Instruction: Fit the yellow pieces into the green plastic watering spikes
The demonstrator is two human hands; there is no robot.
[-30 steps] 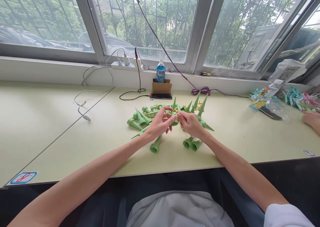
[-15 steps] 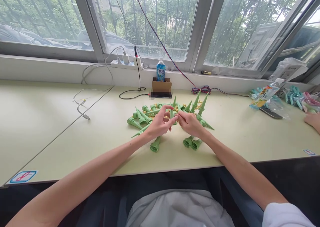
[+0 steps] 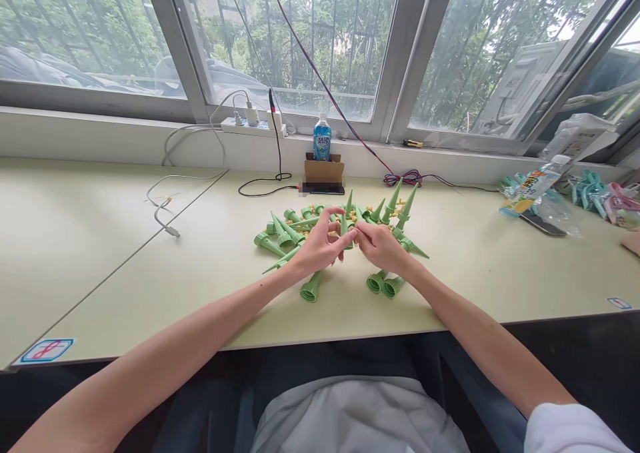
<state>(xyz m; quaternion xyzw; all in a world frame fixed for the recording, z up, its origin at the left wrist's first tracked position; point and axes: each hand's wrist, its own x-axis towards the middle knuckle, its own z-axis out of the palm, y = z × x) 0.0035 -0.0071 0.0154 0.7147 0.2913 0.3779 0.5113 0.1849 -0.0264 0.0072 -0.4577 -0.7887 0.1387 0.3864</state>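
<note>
My left hand (image 3: 323, 245) is closed around a green plastic watering spike (image 3: 344, 224), its point upward, just above the pile. Against it, my right hand (image 3: 381, 245) has its fingers pinched together; what lies between them is hidden. Around both hands are several more green spikes, some lying down (image 3: 269, 243) and some standing point up (image 3: 393, 203). Small yellow pieces (image 3: 399, 208) are scattered among them. Closer to the table's front edge lie a spike with its threaded open end showing (image 3: 310, 290) and two more spikes (image 3: 384, 284) side by side.
Behind the pile, a blue-labelled bottle (image 3: 323, 138) stands at a small cardboard box (image 3: 324, 172) with a phone (image 3: 325, 190) before it. Cables (image 3: 165, 216) lie left. At right are a drink bottle (image 3: 535, 185), a phone (image 3: 543, 224), clips (image 3: 590, 190) and another person's hand (image 3: 631, 241).
My hands stay almost in the same place, still meeting at the spike. The other person's hand at the right edge has shifted slightly outward.
</note>
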